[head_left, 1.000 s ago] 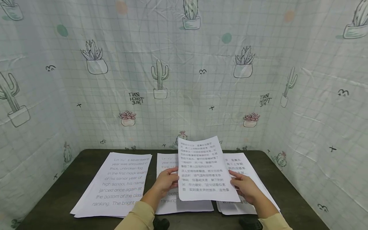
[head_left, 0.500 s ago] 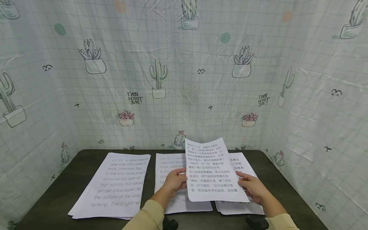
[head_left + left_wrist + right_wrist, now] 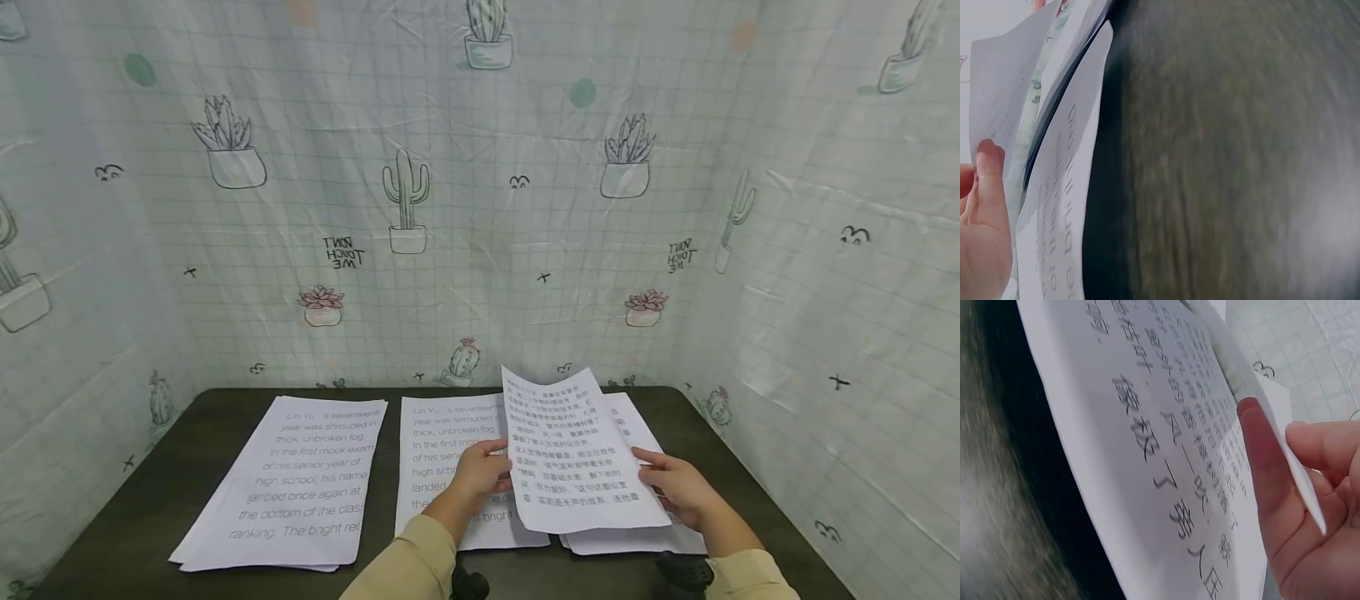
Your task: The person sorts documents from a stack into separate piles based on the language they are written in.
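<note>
A white sheet of paper point(image 3: 573, 458) printed with Chinese characters is held up and tilted, its top edge bowed. My left hand point(image 3: 480, 477) pinches its left edge, while my right hand point(image 3: 678, 492) pinches the right edge. In the right wrist view, fingers point(image 3: 1266, 469) and thumb lie on either side of the sheet. Behind and below it is the right paper pile point(image 3: 626, 542), partly covered and also bearing Chinese print. The middle paper pile point(image 3: 431, 467), in English, lies under my left hand and forearm. Farther left is another English paper pile point(image 3: 300, 483).
A dark wooden table point(image 3: 150, 483) carries the piles side by side, with narrow gaps between them. A pale curtain point(image 3: 337, 183) with cactus drawings surrounds the table at the back and sides. Black devices point(image 3: 686, 571) sit at both wrists.
Both hands have carried the held sheet to the right, from over the middle pile toward the right pile. More of the middle pile's text shows now. The head view has shifted slightly.
</note>
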Available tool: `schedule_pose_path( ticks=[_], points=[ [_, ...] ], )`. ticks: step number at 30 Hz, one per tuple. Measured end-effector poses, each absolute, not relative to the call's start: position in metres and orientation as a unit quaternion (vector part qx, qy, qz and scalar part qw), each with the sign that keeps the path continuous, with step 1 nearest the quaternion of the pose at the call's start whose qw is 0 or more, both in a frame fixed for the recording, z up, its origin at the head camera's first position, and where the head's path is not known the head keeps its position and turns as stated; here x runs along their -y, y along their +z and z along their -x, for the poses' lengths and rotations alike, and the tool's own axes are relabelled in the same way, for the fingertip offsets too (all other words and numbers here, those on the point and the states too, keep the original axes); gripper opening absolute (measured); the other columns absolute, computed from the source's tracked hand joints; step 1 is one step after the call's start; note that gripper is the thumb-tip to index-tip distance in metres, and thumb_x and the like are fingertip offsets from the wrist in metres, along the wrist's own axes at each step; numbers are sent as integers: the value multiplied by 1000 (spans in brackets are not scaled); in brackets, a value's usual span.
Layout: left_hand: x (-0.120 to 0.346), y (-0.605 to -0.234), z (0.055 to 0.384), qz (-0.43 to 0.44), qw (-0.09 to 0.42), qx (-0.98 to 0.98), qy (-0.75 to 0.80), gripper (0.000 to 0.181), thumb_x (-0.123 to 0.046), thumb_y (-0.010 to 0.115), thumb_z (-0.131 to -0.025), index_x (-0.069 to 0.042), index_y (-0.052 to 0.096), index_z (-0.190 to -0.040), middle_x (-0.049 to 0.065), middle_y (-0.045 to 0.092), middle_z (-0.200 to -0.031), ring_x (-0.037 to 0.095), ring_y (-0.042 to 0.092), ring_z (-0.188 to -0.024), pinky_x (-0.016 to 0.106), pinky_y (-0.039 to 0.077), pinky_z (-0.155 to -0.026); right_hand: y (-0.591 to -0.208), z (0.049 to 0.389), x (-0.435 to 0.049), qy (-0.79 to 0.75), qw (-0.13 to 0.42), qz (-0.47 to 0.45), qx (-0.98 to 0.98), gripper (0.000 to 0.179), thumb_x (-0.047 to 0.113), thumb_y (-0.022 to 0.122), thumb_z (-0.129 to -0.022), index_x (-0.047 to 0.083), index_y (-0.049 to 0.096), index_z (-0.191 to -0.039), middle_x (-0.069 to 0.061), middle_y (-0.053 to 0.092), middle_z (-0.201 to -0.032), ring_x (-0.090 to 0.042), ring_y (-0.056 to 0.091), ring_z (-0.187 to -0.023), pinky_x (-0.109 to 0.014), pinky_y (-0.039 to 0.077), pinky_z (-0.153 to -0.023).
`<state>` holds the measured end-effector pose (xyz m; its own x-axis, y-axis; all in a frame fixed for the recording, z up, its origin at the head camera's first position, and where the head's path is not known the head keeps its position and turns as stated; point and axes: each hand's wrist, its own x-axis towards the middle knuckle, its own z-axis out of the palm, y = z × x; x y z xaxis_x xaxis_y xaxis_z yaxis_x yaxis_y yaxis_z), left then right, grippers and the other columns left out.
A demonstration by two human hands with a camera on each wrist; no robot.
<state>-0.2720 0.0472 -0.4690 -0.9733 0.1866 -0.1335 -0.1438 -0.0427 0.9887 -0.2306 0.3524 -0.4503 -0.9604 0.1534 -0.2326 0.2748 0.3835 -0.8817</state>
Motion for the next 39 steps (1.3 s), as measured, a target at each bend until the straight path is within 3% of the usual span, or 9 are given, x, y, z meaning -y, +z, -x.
schedule_pose_path(
  ticks=[13,23,30,35,39],
  points=[
    [-67,-468,264,-25,117,-685,719,49,4,55,-84,5,55,-133,16,68,-103,14,68,-77,27,59,-63,-449,230,-371,-529,41,-117,-839,54,4,48,-97,-7,32,-147,-29,56,-121,-13,63,-82,-32,56,-67],
    [-76,-467,259,-47,159,-667,726,56,7,58,-82,9,47,-137,21,66,-118,16,69,-82,33,61,-73,-454,230,-391,-514,24,-126,-848,54,2,49,-96,-9,31,-146,-33,51,-127,-11,60,-84,-30,54,-68],
    [-80,-467,256,-64,192,-660,723,55,2,58,-86,11,44,-139,27,60,-126,22,67,-97,35,61,-79,-460,227,-398,-521,42,-161,-837,55,4,46,-98,-9,28,-148,-35,46,-135,-11,62,-83,-32,55,-70],
    [-83,-469,253,-76,203,-666,713,57,1,58,-85,10,44,-139,24,60,-124,25,64,-105,37,60,-81,-465,224,-399,-514,39,-172,-839,55,4,47,-97,-9,29,-147,-37,41,-137,-13,61,-83,-32,54,-69],
    [-85,-470,252,-80,205,-664,715,58,0,58,-85,9,43,-140,23,58,-124,26,62,-108,38,60,-83,-466,223,-397,-491,32,-185,-850,54,8,49,-97,-9,33,-146,-37,36,-143,-22,60,-94,-30,52,-70]
  ],
)
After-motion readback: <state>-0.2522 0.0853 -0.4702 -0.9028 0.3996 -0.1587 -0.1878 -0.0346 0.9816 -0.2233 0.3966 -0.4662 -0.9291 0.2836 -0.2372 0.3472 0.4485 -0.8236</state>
